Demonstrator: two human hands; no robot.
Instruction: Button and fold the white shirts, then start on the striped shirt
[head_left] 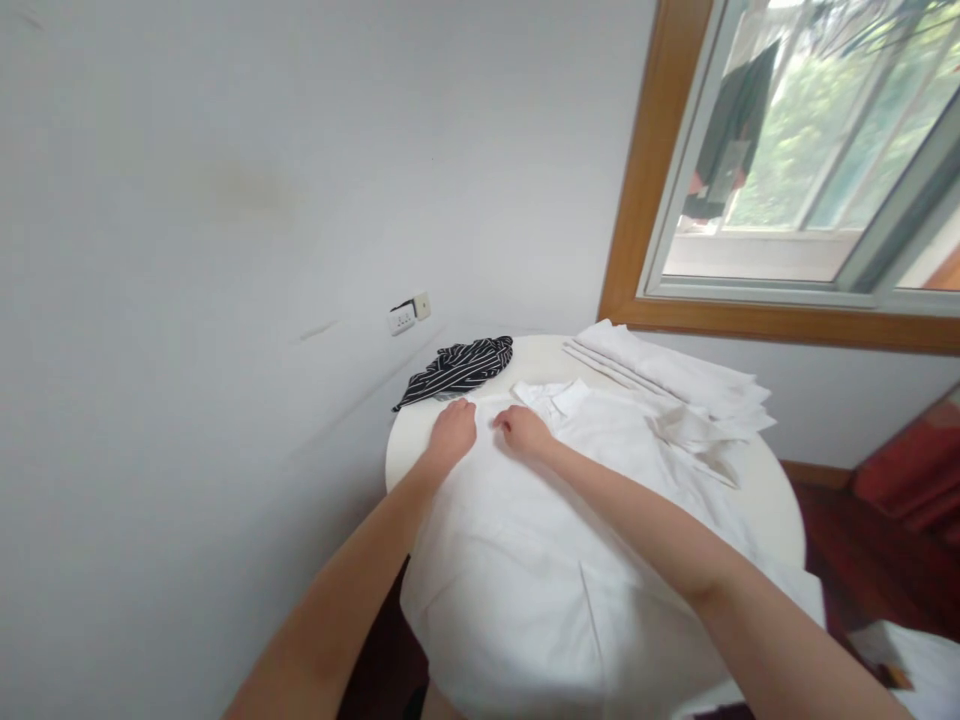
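Note:
A white collared shirt [525, 530] lies spread over the round table, its collar toward the far side and its lower part draping over the near edge. My left hand [454, 428] is closed on the shirt's far left edge, fingers curled under and mostly hidden. Close to its right, my right hand [523, 430] has its fingers curled in a pinch on the same shirt, just left of the collar. One sleeve lies bunched on the right of the table.
On the white round table [776, 500], a black-and-white striped cloth [457, 368] lies at the back left. Folded white garments [667, 365] are stacked at the back right. Behind are a wall socket [402, 319] and a wood-framed window [622, 240]. White cloth [911, 655] shows at lower right.

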